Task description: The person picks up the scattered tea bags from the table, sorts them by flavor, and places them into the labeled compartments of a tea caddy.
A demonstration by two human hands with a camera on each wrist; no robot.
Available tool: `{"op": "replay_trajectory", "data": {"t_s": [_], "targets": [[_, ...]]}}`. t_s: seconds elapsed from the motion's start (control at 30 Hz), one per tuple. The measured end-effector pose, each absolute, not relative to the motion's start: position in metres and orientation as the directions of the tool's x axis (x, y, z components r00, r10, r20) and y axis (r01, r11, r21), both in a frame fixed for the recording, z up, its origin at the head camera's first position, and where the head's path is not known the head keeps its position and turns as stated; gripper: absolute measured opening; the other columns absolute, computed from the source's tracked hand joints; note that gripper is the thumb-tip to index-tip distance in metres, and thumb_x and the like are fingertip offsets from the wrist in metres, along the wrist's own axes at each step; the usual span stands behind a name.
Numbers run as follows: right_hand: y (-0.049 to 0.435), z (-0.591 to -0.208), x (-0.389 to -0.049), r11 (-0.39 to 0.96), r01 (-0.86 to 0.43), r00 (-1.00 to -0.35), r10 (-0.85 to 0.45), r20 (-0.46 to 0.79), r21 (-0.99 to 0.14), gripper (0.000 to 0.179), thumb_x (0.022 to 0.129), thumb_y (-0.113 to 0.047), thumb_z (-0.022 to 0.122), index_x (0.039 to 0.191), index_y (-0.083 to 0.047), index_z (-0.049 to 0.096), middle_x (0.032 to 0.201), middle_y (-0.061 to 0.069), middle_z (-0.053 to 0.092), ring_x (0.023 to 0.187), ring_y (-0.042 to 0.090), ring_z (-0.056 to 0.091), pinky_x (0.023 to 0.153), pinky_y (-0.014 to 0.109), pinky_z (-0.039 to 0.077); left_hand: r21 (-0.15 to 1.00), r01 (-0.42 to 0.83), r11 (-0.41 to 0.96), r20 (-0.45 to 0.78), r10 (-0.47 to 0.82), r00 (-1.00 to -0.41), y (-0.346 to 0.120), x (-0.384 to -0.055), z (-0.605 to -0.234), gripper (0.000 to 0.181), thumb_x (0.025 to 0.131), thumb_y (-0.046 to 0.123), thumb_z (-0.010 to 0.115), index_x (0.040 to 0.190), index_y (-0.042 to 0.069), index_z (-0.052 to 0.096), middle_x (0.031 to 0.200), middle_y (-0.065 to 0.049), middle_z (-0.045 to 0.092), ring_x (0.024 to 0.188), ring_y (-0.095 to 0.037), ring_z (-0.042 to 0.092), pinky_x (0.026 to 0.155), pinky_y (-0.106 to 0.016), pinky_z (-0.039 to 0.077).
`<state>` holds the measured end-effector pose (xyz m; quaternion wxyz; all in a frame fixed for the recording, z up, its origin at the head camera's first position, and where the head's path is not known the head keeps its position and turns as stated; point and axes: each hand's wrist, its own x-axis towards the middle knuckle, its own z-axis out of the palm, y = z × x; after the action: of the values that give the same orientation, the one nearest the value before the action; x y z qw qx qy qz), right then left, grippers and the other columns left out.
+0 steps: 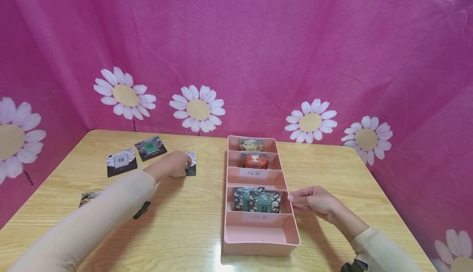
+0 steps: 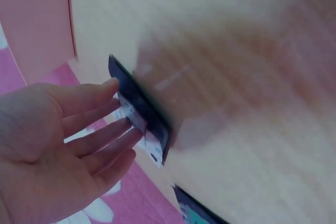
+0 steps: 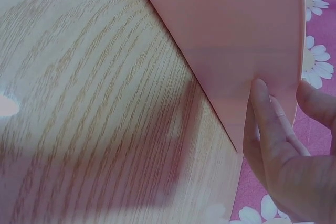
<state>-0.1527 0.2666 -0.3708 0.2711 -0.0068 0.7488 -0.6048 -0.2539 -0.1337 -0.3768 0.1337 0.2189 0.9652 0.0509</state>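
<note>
In the head view, my left hand (image 1: 175, 164) is at the back of the table and pinches a black-and-white sachet (image 1: 191, 169). The left wrist view shows the thumb at one edge of this sachet (image 2: 137, 106) and the fingertips on its pale printed part. My right hand (image 1: 314, 200) is beside a pink divided box (image 1: 255, 249). Its thumb meets the rim of the right side, while the fairly straight fingers (image 3: 260, 98) lie along the outer wall. Two green-labelled sachets (image 1: 264, 202) stand in a compartment near that hand.
Left on the table lie a white-labelled sachet (image 1: 121, 162), a green-labelled sachet (image 1: 150, 147) and another sachet (image 1: 88, 198), partly behind the left sleeve. Farther back in the box are a red sachet (image 1: 255, 161) and a yellowish one (image 1: 251, 145). A pink flowered cloth (image 1: 251, 58) hangs behind.
</note>
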Motion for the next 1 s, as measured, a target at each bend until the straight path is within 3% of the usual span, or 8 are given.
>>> {"op": "replay_trajectory", "data": {"t_s": [0.2,0.37,0.77,1.0], "targets": [[0.268,-0.371,-0.151,0.279,0.316,-0.854,-0.333,-0.400,-0.907,0.043,0.091,-0.011,0.063,0.117,0.022,0.055,0.101,0.007,0.073,0.089,0.007,0.068,0.086,0.031,0.057,0.191,0.403,0.895,-0.150,0.432,-0.889,-0.129,-0.232,-0.387,0.037,0.072,0.000,0.071,0.109,-0.001,0.068,0.108,-0.017,0.069,0.101,-0.030,0.064,0.090,-0.044,0.053],[0.268,-0.372,-0.152,0.272,0.312,-0.852,-0.343,-0.394,-0.910,0.043,0.091,-0.011,0.063,0.117,0.022,0.055,0.100,0.004,0.073,0.089,0.007,0.068,0.086,0.032,0.057,0.188,0.445,0.876,-0.076,0.465,-0.882,-0.124,-0.212,-0.389,0.033,0.070,-0.004,0.071,0.103,-0.002,0.069,0.099,-0.016,0.070,0.092,-0.027,0.065,0.085,-0.044,0.055],[0.270,-0.375,-0.152,0.277,0.291,-0.847,-0.370,-0.381,-0.916,0.047,0.090,-0.015,0.064,0.118,0.022,0.054,0.101,0.003,0.073,0.092,0.007,0.067,0.086,0.029,0.057,0.232,0.463,0.856,-0.071,0.489,-0.869,-0.118,-0.187,-0.387,0.033,0.068,-0.002,0.077,0.100,0.001,0.070,0.097,-0.014,0.070,0.091,-0.028,0.065,0.084,-0.045,0.054],[0.269,-0.373,-0.154,0.284,0.272,-0.842,-0.392,-0.370,-0.920,0.047,0.091,-0.016,0.064,0.118,0.021,0.055,0.101,0.002,0.073,0.093,0.006,0.067,0.087,0.029,0.057,0.314,0.356,0.880,-0.130,0.412,-0.902,-0.127,-0.196,-0.382,0.037,0.075,0.002,0.076,0.111,-0.001,0.067,0.112,-0.017,0.068,0.107,-0.029,0.063,0.096,-0.045,0.051]]}}
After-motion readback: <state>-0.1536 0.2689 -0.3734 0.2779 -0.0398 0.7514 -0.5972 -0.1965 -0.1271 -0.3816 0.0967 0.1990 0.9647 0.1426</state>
